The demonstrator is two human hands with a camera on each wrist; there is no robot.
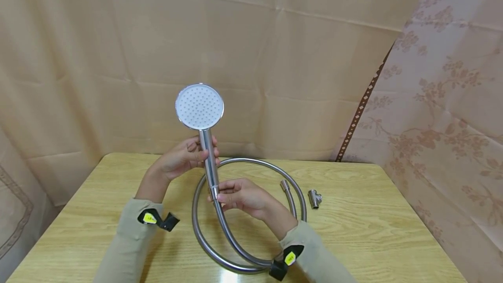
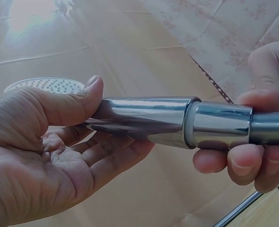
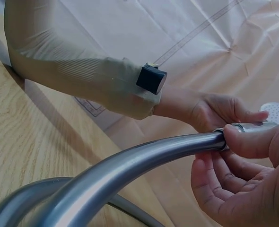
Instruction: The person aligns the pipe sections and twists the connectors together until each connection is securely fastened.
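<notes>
A chrome shower head (image 1: 199, 107) with a round white nozzle face is held upright above the table. My left hand (image 1: 182, 158) grips its handle, thumb in front and fingers behind. At the handle's lower end, my right hand (image 1: 245, 198) pinches the metal connector (image 2: 221, 124) of the shower hose (image 3: 144, 158). In the left wrist view the connector sits against the handle's end, with a thin pale ring showing at the joint. From there the hose curves down and loops on the table, its free end fitting (image 1: 284, 184) lying inside the loop.
A small metal T-shaped fitting (image 1: 315, 198) lies on the wooden table (image 1: 353, 230), right of the hose loop. Beige cloth (image 1: 251, 56) hangs behind the table, and a flower-patterned cloth (image 1: 444, 134) hangs at the right.
</notes>
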